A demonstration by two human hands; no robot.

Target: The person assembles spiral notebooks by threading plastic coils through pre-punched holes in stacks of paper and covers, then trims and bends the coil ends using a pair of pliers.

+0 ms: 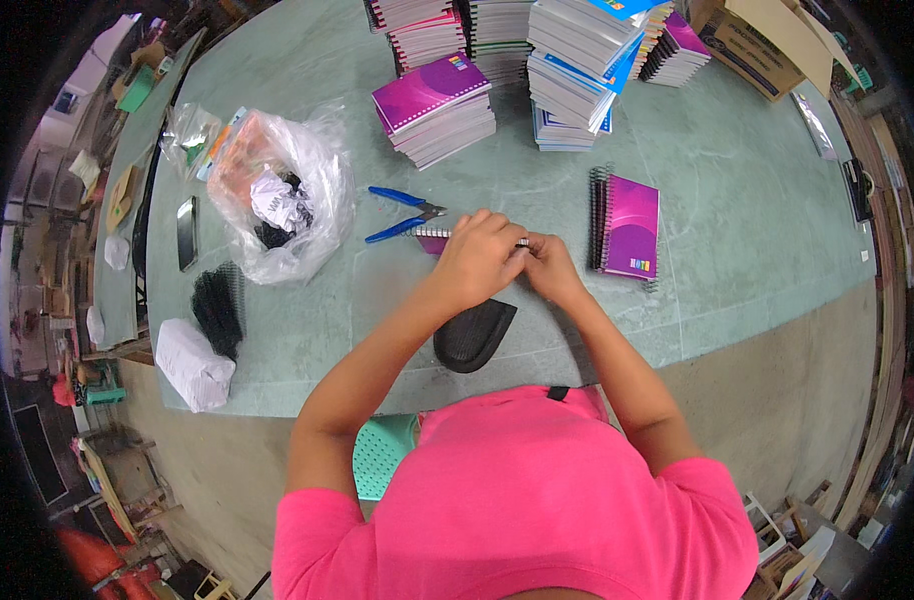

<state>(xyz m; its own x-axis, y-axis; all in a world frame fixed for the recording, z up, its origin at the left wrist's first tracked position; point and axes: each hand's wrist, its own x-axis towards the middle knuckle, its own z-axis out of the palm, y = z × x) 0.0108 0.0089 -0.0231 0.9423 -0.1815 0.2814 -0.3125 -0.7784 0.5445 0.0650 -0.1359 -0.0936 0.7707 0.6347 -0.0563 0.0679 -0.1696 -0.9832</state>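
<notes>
In front of me, a small purple notebook [432,244] is mostly covered by my hands, and a spiral coil runs along its far edge. My left hand [480,258] is closed over it, fingers on the far edge. At the edge's right end, my right hand [551,268] pinches with thumb and fingers beside a short dark piece of coil [523,243]; the exact grip is partly hidden. Blue-handled pliers [397,235] lie open just left of my left hand. A black rounded pad [471,338] lies nearer to me, below the hands.
Coil-bound purple notebooks [632,228] lie to the right. Behind stand stacks of purple notebooks [442,130] and blue-covered ones [567,100]. At left are a clear plastic bag [322,190], black coils [215,310], a phone [188,234] and a white wrapped bundle [192,368]. A cardboard box [747,50] stands far right.
</notes>
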